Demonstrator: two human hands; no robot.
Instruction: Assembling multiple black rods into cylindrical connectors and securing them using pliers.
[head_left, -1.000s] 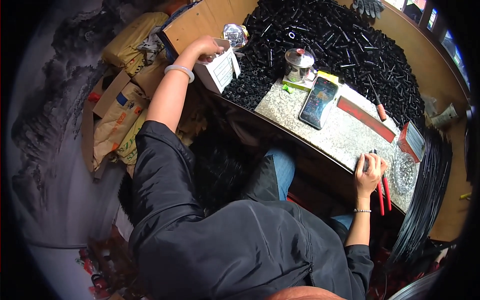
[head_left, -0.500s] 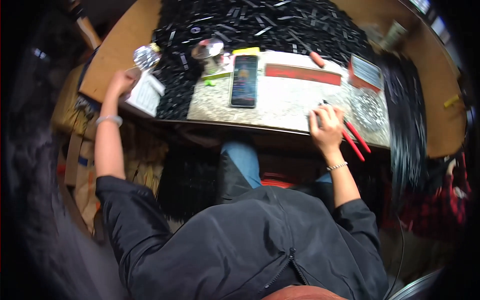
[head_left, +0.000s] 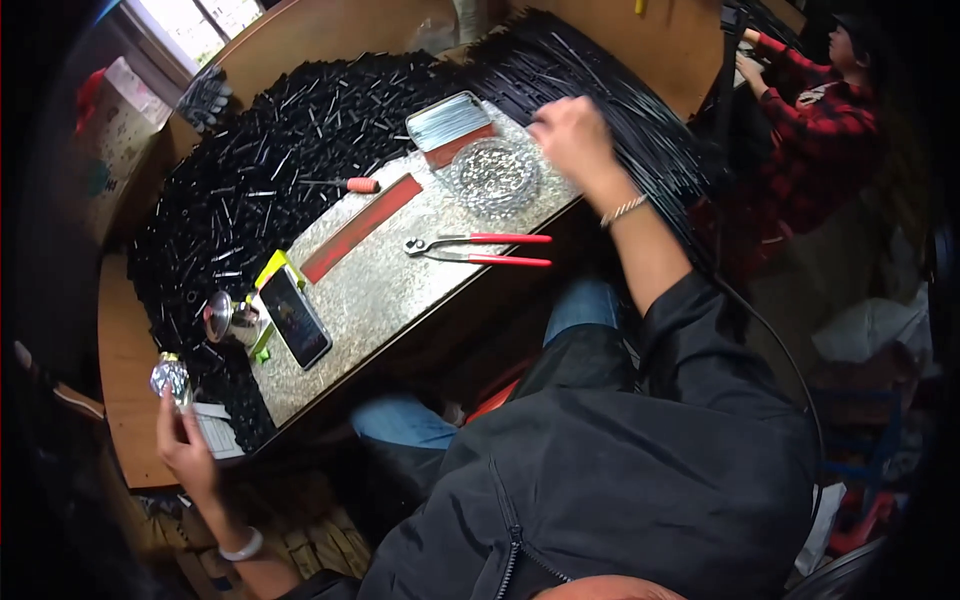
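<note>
My left hand (head_left: 187, 458) is at the left end of the bench with its fingers stretched out and apart. The fingertips reach a shiny silver, crinkled ball-shaped thing (head_left: 170, 377); whether they touch it is unclear. My right hand (head_left: 575, 138) is raised over the right end of the speckled board (head_left: 375, 300), its bent fingers smeared by motion. Beside it stand a clear round dish (head_left: 495, 178) of small shiny metal pieces and an open box (head_left: 450, 122) of thin grey strips. Red-handled pincers (head_left: 480, 250) lie on the board, untouched.
A heap of short black tube pieces (head_left: 300, 135) covers the bench behind the board; long black rods (head_left: 570, 60) lie at right. A red bar (head_left: 360, 230), an orange-handled tool (head_left: 362, 185), a phone (head_left: 297, 318) and a metal cup (head_left: 218, 315) stand about. Another person (head_left: 825, 140) sits far right.
The view has swung round. My right hand has left the pincers, which now lie free on the board, and moved rightward past the dish. My left hand stays by the silver thing, its fingers straighter.
</note>
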